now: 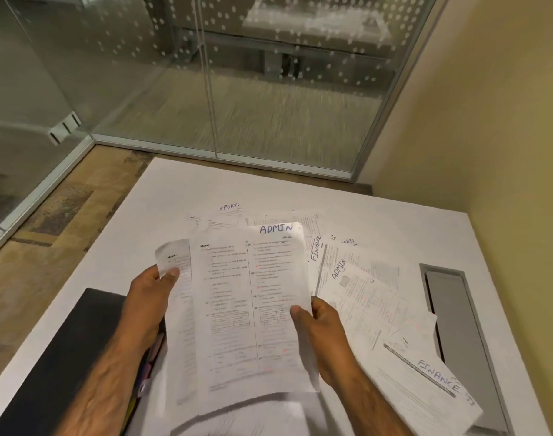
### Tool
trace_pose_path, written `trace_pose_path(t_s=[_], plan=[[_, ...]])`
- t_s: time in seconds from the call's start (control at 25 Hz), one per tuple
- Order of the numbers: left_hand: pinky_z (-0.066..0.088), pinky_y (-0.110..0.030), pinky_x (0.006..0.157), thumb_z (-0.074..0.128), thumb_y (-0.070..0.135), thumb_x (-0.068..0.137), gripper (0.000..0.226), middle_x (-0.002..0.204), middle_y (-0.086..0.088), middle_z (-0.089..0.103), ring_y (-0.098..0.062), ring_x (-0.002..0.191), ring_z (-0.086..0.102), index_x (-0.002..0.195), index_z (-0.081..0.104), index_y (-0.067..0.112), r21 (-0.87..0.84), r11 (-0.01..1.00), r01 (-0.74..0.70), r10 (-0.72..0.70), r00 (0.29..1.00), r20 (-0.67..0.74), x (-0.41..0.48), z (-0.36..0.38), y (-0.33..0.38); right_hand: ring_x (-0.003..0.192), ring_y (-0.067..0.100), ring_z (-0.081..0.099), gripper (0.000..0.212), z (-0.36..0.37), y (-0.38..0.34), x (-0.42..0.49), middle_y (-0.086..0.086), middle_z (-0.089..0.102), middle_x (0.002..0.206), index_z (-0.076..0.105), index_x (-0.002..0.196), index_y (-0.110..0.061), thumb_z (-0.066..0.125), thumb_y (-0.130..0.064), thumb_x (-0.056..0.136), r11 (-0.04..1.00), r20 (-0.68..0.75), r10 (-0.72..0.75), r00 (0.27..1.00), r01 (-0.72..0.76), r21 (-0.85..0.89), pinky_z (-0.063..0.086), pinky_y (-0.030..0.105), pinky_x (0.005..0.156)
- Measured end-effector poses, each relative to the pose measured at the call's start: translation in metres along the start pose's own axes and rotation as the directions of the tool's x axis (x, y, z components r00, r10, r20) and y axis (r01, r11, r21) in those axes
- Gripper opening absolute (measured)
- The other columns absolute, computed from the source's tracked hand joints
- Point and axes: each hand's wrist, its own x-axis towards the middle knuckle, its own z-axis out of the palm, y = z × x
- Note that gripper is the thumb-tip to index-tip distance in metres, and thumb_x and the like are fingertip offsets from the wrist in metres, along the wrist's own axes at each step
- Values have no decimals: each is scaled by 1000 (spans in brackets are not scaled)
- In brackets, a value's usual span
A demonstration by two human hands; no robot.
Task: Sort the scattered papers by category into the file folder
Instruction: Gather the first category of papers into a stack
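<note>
Both hands are busy with paper: the left hand (149, 297) pinches, thumb on top, the upper part of a curled white printed sheet (174, 253), and the right hand (319, 332) pinches the right edge of a white printed sheet headed ADMIN in blue ink (253, 309). This sheet overlaps the curled one and is held up over the near table edge. Each grip is a thin edge pinch, so I judge the likeliest slip is the ADMIN sheet sagging free. The two might also be filed as one, since the curled sheet's heading is hidden. The black file folder (80, 341) lies at the near left under the left forearm, its coloured tabs (149, 363) just showing; the forearm could drag it or cover the wanted section. Further out, loose sheets marked SPORTS (229, 209), ADMIN (357, 294) and FINANCE (426, 388) overlap on the white table (174, 190). The FINANCE one lies just beside a grey recessed slot (457, 325), where a nudge might send it.
</note>
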Motion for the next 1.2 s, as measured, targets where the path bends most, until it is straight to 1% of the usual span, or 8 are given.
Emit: trace_pose_path(t_s=[0.24,0.4,0.52,0.64,0.76,0.96,1.08,1.2], plan=[[57,-35,59,67,26,97,20,89,-21,77,-24,62,71,87,74,9,-95,992,79,-70,992,103,-39,33,17,111,28,71,25,-18,6,-8,14,74,119,67,122,-3,51,-3,102,991,198,90,976,-108,80,59,34,91],[59,-42,79,61,40,100,35,108,-21,76,-31,84,74,108,76,9,-192,951,241,-202,958,204,-50,41,13,115,29,69,29,-24,13,-9,12,73,122,65,126,-7,53,0,100,990,181,44,983,-67,127,53,45,101],[49,-57,105,48,61,99,48,122,-9,75,-35,115,69,125,71,28,-203,898,390,-280,862,422,-66,47,-4,112,26,71,31,-29,10,-13,10,74,119,64,125,-7,51,6,99,989,151,17,988,-39,142,59,34,92],[49,-51,108,66,42,92,45,129,-8,71,-26,116,70,133,65,22,-113,958,262,-194,890,413,-77,58,-24,108,22,73,31,-38,2,-15,7,76,117,65,122,-9,53,7,98,995,123,-25,992,13,97,59,26,84],[50,-47,106,68,23,95,35,125,-4,74,-21,114,71,130,66,21,-123,987,103,-56,939,339,-84,63,-18,104,23,74,33,-50,-9,-15,5,77,113,68,117,-15,58,6,94,997,103,-68,992,70,-22,59,36,89],[55,-40,99,71,21,94,32,115,9,77,-13,108,72,125,68,26,24,996,-87,73,933,352,-94,72,3,102,15,74,59,-58,-12,-7,-4,77,113,54,130,-35,67,5,88,988,32,-156,987,155,19,59,38,87],[55,-30,91,74,20,91,24,106,11,79,-8,102,73,114,72,27,41,985,-168,147,939,311,-99,75,7,100,25,73,29,-60,-10,0,11,76,111,71,111,-20,72,-6,86,991,-15,-126,992,126,-44,59,43,88],[53,-22,79,76,15,89,18,91,7,79,-13,94,72,98,70,29,64,983,-170,148,953,264,-102,75,-3,92,15,75,24,-62,-5,-3,0,80,97,75,99,-18,68,3,89,984,-19,-163,987,161,-82,56,25,80]])
